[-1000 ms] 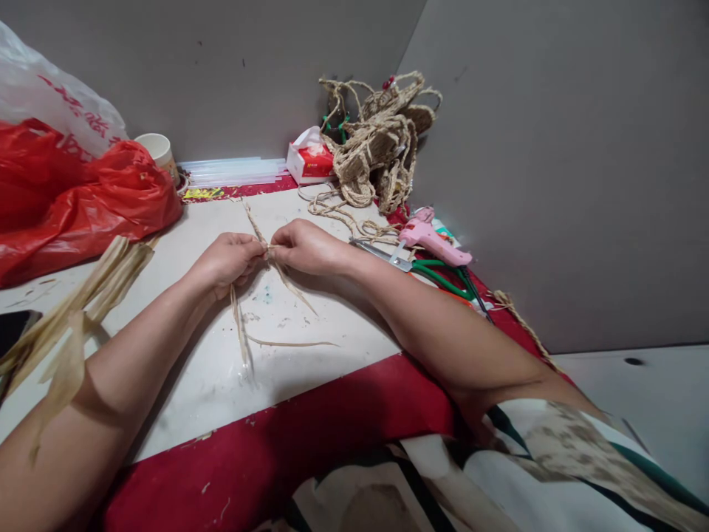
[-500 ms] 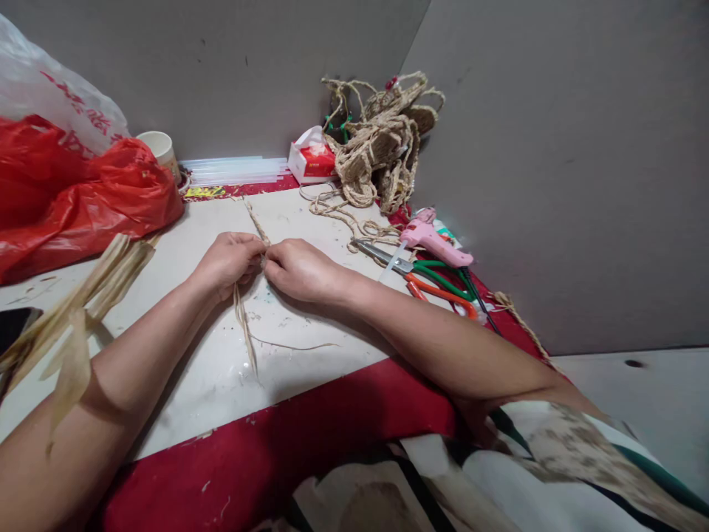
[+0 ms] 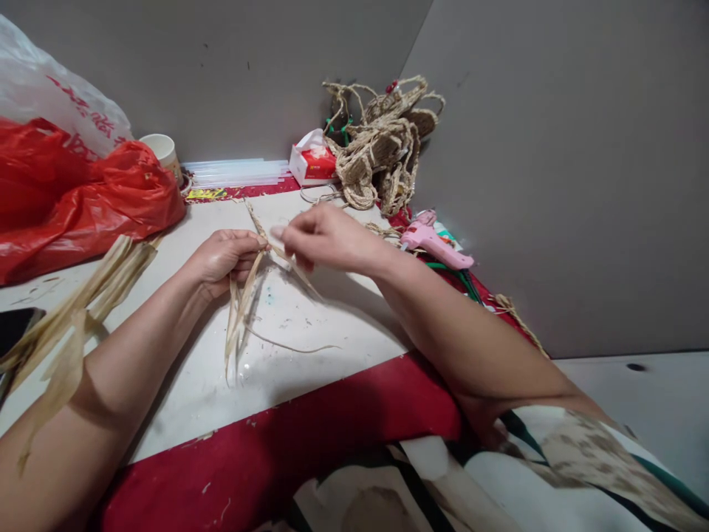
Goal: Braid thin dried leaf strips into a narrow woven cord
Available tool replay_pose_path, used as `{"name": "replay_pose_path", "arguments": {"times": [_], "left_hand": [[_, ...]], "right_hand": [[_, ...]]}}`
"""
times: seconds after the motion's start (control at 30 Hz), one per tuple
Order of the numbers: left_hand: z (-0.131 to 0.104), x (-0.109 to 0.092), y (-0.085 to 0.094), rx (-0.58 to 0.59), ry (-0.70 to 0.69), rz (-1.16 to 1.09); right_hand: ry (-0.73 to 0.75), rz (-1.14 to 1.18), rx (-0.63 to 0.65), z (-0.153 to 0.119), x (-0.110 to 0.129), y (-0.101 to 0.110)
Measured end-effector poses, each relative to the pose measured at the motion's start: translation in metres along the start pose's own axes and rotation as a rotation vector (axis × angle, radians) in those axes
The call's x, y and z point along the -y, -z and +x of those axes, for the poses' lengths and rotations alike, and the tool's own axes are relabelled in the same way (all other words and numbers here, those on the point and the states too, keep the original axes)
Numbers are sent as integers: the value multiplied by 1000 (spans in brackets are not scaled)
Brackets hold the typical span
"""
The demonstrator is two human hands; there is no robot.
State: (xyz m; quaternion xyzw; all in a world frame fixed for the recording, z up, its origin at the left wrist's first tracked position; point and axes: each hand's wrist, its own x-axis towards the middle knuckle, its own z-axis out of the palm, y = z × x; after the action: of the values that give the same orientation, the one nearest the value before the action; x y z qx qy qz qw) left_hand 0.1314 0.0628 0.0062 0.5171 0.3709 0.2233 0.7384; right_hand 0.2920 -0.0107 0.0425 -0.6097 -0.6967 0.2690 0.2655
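**A thin braid points at the back wall**

The braid is over the white board, its long way running away and a bit left. The left hand pinches its near end. Loose strips hang nearer. The right hand curls just beside; I can't tell if it's holding anything.

Tan strips, pink glue gun, red bag, white clothing patterned green and brown
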Motion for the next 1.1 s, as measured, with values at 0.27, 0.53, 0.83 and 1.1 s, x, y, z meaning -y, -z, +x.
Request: {"name": "replay_pose_path", "arguments": {"times": [0.27,0.53,0.83,1.1], "left_hand": [[2,3,4,65,-5,8],[-2,0,0,-3,-61,196],[-18,-9,-10,11,-53,525],[-25,3,-33,-146,-94,643]], "right_hand": [[-301,742,243,24,-25,-29],[-367,937,407,27,-35,-25],[-388,942,106,17,-18,-40],[-448,1056,120,15,-19,-46]]}}
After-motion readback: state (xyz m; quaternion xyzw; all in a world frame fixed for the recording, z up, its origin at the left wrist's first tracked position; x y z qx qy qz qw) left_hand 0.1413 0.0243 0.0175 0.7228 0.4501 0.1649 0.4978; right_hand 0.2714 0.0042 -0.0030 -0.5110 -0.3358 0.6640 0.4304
